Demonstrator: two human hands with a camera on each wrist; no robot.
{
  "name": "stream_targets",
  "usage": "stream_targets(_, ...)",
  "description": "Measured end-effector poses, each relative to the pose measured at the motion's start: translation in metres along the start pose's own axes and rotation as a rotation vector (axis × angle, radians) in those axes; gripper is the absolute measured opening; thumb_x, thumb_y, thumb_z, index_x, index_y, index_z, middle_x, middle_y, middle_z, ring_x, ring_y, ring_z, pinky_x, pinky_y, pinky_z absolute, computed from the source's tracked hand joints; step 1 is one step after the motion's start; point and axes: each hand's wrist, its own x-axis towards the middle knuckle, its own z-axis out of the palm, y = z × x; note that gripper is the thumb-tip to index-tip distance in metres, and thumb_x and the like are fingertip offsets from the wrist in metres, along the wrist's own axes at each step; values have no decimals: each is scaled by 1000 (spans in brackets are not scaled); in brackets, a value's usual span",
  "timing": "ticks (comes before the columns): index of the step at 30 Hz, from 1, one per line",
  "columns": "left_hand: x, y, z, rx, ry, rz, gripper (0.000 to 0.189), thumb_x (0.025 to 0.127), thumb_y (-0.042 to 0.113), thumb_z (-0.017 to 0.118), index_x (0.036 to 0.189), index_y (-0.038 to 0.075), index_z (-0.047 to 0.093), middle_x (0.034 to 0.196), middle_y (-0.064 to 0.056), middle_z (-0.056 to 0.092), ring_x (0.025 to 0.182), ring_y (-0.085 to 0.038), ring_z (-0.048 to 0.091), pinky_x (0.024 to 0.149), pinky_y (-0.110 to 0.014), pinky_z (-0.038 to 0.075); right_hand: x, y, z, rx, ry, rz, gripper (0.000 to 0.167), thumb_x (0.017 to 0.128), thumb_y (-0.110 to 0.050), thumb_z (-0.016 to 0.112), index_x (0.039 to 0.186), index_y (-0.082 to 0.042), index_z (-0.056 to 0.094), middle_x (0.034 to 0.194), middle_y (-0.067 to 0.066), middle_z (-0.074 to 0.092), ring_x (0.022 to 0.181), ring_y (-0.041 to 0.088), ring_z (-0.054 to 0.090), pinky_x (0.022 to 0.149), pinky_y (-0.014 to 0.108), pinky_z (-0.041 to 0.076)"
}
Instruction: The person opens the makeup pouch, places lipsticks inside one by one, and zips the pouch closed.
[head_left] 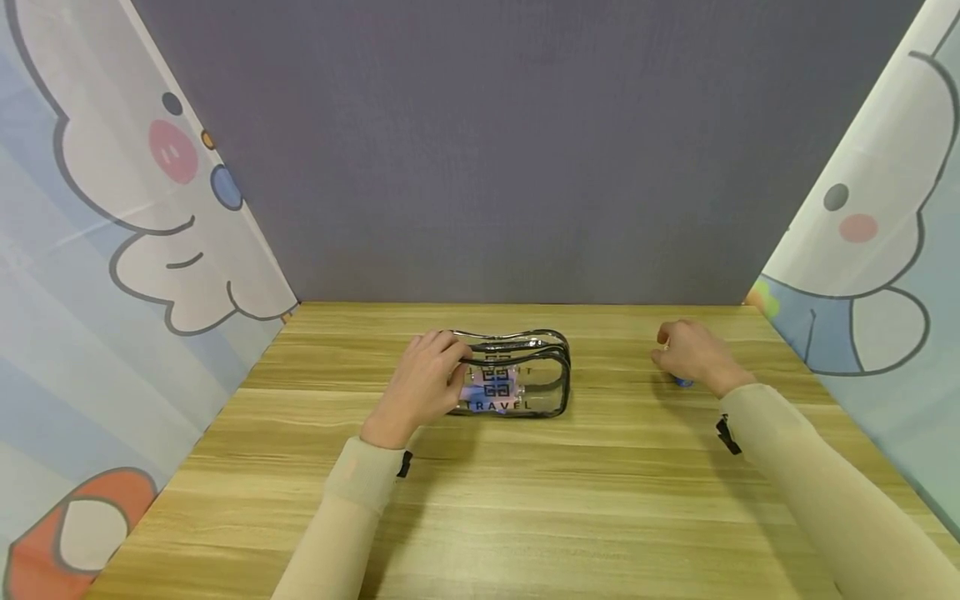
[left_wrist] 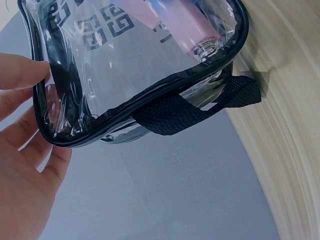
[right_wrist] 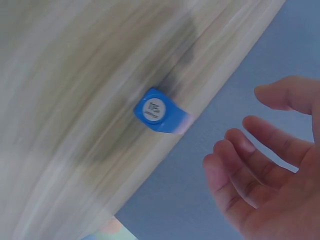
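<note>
A clear travel pouch (head_left: 542, 398) with black piping and the word TRAVEL stands near the table's middle. My left hand (head_left: 423, 377) grips its upper left edge, thumb on one side and fingers on the other, as the left wrist view shows. Through the clear plastic, pink and blue tubes (left_wrist: 187, 25) show inside. My right hand (head_left: 697, 357) hovers at the right with fingers loosely bent and apart, holding nothing. Just beyond its fingertips in the right wrist view, a small blue lipstick tube (right_wrist: 165, 117) with a round white label and a pinkish far end is on the table.
A black woven strap (left_wrist: 170, 116) loops from the pouch's end. The wood-grain table (head_left: 540, 508) meets a grey wall (head_left: 495, 158) at the back. Cartoon-printed curtains (head_left: 90, 275) flank both sides.
</note>
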Motion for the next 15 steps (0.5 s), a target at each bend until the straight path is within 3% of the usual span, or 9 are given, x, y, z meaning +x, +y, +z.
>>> stream_targets(6, 0, 1, 0, 2, 1, -2, 10, 90, 4, 70, 98, 10, 73, 99, -3, 67, 93, -24, 60, 80, -40, 48, 2, 9, 7, -1, -13, 15, 41, 95, -21, 60, 117, 14, 61, 117, 35, 62, 103, 50, 61, 79, 62, 51)
stream_targets(11, 0, 1, 1, 5, 1, 1, 10, 90, 3, 71, 98, 10, 73, 99, -4, 67, 93, -25, 61, 81, -41, 48, 2, 16, 11, 0, -27, 53, 26, 96, -21, 53, 92, 2, 64, 96, 21, 65, 85, 37, 60, 71, 54, 50)
stream_targets(15, 0, 1, 2, 1, 8, 4, 12, 88, 1, 73, 97, 9, 73, 98, -4, 67, 92, -25, 60, 80, -41, 48, 0, 20, 15, -20, -38, 81, 29, 101, -23, 47, 81, -5, 60, 89, 18, 63, 78, 33, 58, 66, 52, 49)
